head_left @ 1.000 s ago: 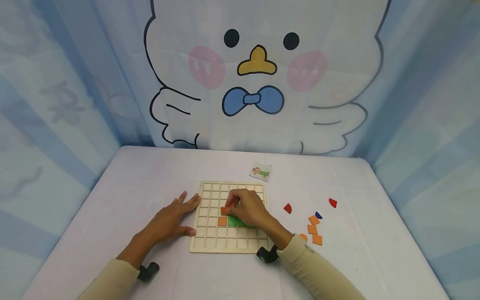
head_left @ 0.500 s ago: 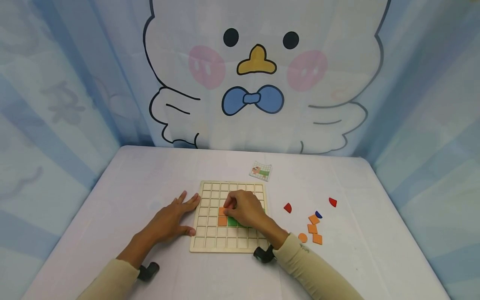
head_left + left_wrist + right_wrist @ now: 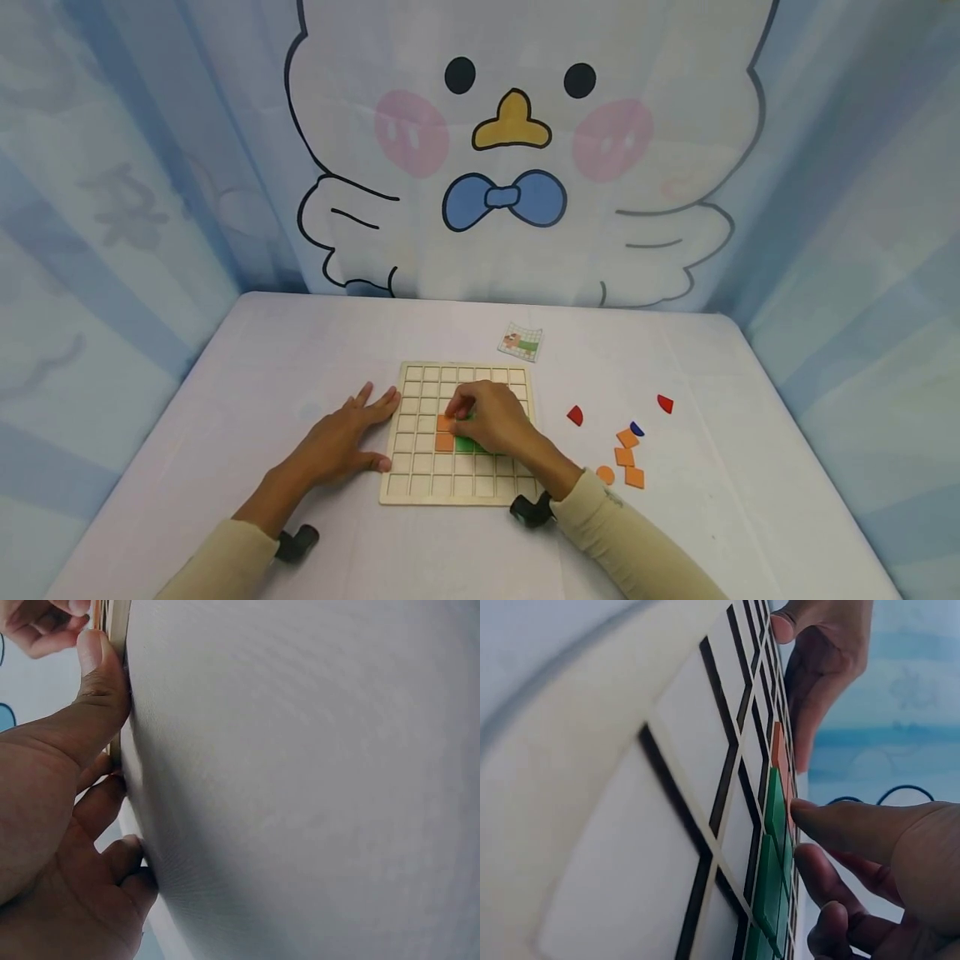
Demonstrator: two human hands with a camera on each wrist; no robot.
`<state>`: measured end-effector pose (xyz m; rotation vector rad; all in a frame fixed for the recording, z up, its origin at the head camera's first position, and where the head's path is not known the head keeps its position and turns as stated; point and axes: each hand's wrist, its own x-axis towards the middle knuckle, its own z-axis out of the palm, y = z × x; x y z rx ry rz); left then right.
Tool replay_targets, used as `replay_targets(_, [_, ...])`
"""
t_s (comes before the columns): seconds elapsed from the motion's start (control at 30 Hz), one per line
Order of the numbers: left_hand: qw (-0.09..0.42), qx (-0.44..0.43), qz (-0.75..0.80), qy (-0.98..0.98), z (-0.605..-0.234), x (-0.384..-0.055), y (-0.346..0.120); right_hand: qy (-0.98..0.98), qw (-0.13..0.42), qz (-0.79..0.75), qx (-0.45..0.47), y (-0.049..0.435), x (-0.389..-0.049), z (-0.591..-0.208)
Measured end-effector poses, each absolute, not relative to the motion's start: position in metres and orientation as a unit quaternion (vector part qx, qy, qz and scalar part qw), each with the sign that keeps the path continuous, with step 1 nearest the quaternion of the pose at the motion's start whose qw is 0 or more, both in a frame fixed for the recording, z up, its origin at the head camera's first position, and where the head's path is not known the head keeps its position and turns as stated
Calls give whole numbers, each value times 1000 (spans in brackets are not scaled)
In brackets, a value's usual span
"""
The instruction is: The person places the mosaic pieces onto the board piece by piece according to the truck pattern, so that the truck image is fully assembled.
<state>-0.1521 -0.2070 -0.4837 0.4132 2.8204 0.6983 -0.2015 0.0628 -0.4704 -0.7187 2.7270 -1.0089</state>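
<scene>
My left hand (image 3: 336, 446) rests at the left edge of the wooden grid board (image 3: 420, 497), fingers spread, thumb and a fingertip touching the rim. In the left wrist view, the left thumb (image 3: 94, 679) lies against the board's side. Over the board, my right hand (image 3: 491, 417) holds thumb and forefinger at an orange square tile (image 3: 443, 423) that lies in a grid cell. A second orange square tile (image 3: 444, 442) sits just below it. Green tiles (image 3: 464, 444) fill cells to the right, partly hidden by the right hand; the right wrist view shows several green tiles (image 3: 775, 814).
A small picture card (image 3: 521, 342) lies behind the board. To the right are loose pieces: red quarter-rounds (image 3: 575, 415), a blue half-round (image 3: 637, 429), orange squares (image 3: 624, 457) and an orange disc (image 3: 605, 475). A curtain (image 3: 510, 258) hangs behind the table.
The orange tile in my right hand, tilted earlier, now lies flat in its cell above the other orange tile. The right hand has shifted only slightly; my left hand has stayed put.
</scene>
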Motion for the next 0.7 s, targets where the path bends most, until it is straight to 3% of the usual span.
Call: replay_targets(0.7, [96, 140, 233, 957, -479, -149, -205, 904, 59, -395, -151, 116, -193, -463])
